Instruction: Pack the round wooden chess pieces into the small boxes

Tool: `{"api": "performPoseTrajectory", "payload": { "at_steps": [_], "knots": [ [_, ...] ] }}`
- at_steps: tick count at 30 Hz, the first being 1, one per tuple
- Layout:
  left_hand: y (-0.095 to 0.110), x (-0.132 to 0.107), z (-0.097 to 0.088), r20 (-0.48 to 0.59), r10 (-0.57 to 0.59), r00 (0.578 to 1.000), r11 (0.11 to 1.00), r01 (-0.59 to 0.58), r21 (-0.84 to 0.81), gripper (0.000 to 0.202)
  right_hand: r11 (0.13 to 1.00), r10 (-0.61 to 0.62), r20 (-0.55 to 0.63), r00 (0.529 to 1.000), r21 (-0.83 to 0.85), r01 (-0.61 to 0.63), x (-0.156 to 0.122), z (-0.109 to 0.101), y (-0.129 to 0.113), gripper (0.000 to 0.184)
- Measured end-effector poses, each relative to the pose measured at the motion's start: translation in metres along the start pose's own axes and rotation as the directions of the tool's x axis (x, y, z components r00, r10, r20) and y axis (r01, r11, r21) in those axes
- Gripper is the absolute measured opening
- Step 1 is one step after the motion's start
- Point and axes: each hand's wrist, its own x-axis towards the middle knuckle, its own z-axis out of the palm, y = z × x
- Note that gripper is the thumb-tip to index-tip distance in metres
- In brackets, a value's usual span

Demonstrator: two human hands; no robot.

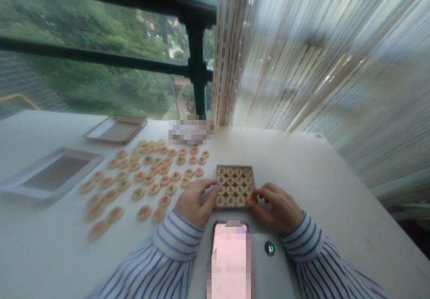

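A small shallow box (pixel 235 208) lies on the white table in front of me. Rows of round wooden xiangqi pieces (pixel 230 190) with black characters fill it. My left hand (pixel 198 200) holds the box's left side between thumb and forefinger. At the lower right corner, my right hand (pixel 277 207) pinches a xiangqi piece (pixel 250 198) in the bottom row, partly hidden by the fingertips. To the left, many loose xiangqi pieces (pixel 154 188) with red or black characters are spread over the table, close to my left hand.
Two shallow trays or lids, a grey-white one (pixel 20 182) and a brown-edged one (pixel 116 131), lie at the left. A phone (pixel 231 254) rests on a white device (pixel 272 267) before me. A blurred-out item (pixel 191 130) stands by the window; string curtains (pixel 302 53) hang at right.
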Motion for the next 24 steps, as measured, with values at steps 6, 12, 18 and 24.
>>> {"api": "performPoseTrajectory", "payload": {
  "at_steps": [6, 12, 18, 24],
  "knots": [
    [0.0009, 0.0004, -0.0005, 0.004, 0.003, 1.000, 1.000, -0.003, -0.004, 0.024, 1.000, -0.019, -0.024, 1.000, -0.023, 0.018, -0.0003, -0.0010, 0.0005, 0.023],
    [0.0025, 0.0008, -0.0012, -0.003, -0.003, 1.000, 1.000, 0.003, 0.011, 0.024, 0.999, -0.050, -0.014, 0.999, -0.019, 0.050, -0.0012, -0.0010, 0.0004, 0.021],
    [0.0023, 0.0006, -0.0011, 0.011, -0.011, 1.000, 1.000, 0.011, 0.010, 0.024, 0.999, -0.030, -0.006, 1.000, -0.012, 0.030, -0.0009, -0.0008, -0.0002, 0.021],
    [0.0017, 0.0006, -0.0005, 0.013, -0.007, 1.000, 1.000, 0.007, -0.005, 0.024, 0.999, -0.040, -0.011, 0.999, -0.005, 0.040, -0.0009, -0.0002, 0.0002, 0.021]
  ]
}}
